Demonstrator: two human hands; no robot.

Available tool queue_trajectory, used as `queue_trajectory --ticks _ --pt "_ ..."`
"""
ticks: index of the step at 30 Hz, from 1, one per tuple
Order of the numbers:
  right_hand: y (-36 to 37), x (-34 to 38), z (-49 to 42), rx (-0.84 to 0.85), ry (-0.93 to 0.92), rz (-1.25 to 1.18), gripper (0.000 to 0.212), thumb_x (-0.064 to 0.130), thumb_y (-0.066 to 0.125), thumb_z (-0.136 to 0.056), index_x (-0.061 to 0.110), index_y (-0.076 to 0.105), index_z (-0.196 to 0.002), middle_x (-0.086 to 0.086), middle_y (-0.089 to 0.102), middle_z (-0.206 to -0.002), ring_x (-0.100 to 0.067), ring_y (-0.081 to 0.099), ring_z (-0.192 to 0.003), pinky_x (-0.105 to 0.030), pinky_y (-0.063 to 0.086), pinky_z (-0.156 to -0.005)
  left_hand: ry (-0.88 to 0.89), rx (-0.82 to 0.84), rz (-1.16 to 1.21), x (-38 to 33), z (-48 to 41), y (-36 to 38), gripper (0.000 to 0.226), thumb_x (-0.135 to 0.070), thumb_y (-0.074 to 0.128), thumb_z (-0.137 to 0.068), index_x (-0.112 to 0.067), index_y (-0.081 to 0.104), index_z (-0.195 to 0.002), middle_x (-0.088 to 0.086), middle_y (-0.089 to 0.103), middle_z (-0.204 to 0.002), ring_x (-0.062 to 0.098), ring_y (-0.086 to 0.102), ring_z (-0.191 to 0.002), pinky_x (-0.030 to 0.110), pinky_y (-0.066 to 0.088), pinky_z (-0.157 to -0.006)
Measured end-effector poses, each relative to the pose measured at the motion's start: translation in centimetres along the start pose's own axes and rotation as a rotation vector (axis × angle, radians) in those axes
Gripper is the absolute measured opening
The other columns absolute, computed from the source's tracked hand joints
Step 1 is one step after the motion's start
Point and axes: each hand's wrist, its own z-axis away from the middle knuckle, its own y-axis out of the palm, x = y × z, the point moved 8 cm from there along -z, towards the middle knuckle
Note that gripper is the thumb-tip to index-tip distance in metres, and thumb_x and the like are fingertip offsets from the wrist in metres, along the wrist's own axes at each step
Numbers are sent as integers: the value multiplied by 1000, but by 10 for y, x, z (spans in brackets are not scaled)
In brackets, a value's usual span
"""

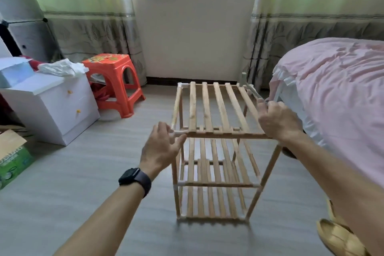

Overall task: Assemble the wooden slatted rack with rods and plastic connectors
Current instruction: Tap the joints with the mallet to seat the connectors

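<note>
Mid-floor (83,193), upright on its posts: the rack (216,110), three slatted tiers. Just right of it, the bed (332,89), pink cover hanging close to the rack's right side, only a narrow gap there. Left and further back, a red stool (113,81) and a white cabinet (54,106), both well apart from the rack. At the floor's left edge, a box (12,158). At the near right corner, a yellow slipper (340,239). Behind, wall and curtains, with a strip of floor between them and the rack. Open floor left of the rack and in front of it.

Left hand (160,147): grip spread, fingertips at the white connector (176,132) on the top tier's near left corner; touching or not, cannot tell. Right hand (276,120): grip curled over the top tier's right rail (254,92), holding it.
</note>
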Motion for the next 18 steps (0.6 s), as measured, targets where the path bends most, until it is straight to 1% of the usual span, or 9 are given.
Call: queue_trajectory --ticks 2,4,6,8,10,11,13,15,18 --pt "-15 16 37 -2 -129 -33 47 41 21 -108 13 58 -102 -10 58 -92 -30 53 -82 -36 37 -70 131 -25 77 -23 17 16 32 -51 61 -94 -24 45 -103 -7 53 -97 13 58 -84 37 56 -66" --pt "-13 27 74 82 -223 -74 42 32 23 -110 13 51 -84 -6 58 -78 -30 58 -75 -34 34 -59 272 -35 85 -41 28 27 28 -49 60 -96 -27 50 -111 -7 59 -106 14 61 -93 38 58 -70" --pt "-2 24 102 194 -237 -129 43 30 25 -110 12 46 -77 -4 57 -73 -27 58 -73 -32 34 -57 391 -19 -39 -54 31 39 51 -57 56 -94 -29 48 -136 -1 53 -137 19 55 -119 42 56 -91" --pt "4 13 119 208 -229 -229 45 34 29 -109 16 46 -71 1 55 -63 -11 53 -59 -24 31 -51 415 93 -177 -58 26 52 76 -66 45 -94 -28 25 -157 -3 20 -165 17 23 -149 45 29 -118" --pt "7 0 134 191 -229 -359 45 35 33 -108 19 45 -67 7 46 -51 -8 44 -44 -20 35 -45 425 221 -275 -56 23 63 87 -70 41 -94 -28 5 -161 -11 -8 -168 7 -6 -154 45 5 -127" --pt "10 -6 140 194 -240 -400 45 36 34 -107 21 45 -66 7 42 -47 -8 40 -41 -19 34 -43 426 246 -306 -53 22 67 90 -70 42 -93 -29 -1 -161 -14 -13 -166 5 -11 -153 45 1 -127" --pt "21 -17 147 236 -259 -364 45 41 34 -106 24 49 -67 8 43 -45 -7 39 -40 -21 31 -44 424 254 -338 -48 23 67 94 -71 43 -92 -29 -6 -161 -15 -17 -165 5 -11 -153 45 0 -127" --pt "29 -22 149 288 -279 -219 46 45 33 -106 25 52 -69 7 50 -48 -7 43 -42 -26 33 -49 411 249 -341 -45 24 67 96 -71 44 -92 -29 -7 -161 -15 -15 -165 6 -9 -153 44 0 -127" --pt "26 -16 151 270 -326 -167 45 45 33 -106 24 54 -71 5 51 -52 -9 44 -43 -23 32 -48 395 243 -353 -46 24 67 96 -69 45 -92 -28 -7 -161 -14 -14 -166 6 -9 -153 44 0 -127"
